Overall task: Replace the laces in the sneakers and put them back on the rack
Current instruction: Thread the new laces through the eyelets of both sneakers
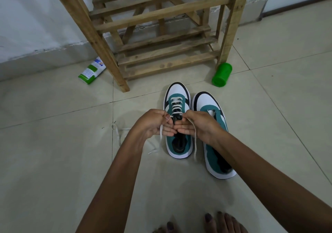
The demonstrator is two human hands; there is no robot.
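Note:
Two teal, white and black sneakers stand side by side on the tiled floor, toes toward the rack. The left sneaker has a white lace threaded through its lower eyelets. My left hand pinches one end of that lace, which hangs down past my palm. My right hand pinches the other end, which trails over the shoe's side. Both hands hover over the sneaker's tongue. The right sneaker shows only a short bit of lace near its top eyelets. A second loose white lace lies on the floor to the left.
A wooden slatted shoe rack stands against the wall just beyond the sneakers. A green plastic cup lies on its side by the rack's right leg. A green and white packet lies by the left leg. My bare toes show at the bottom.

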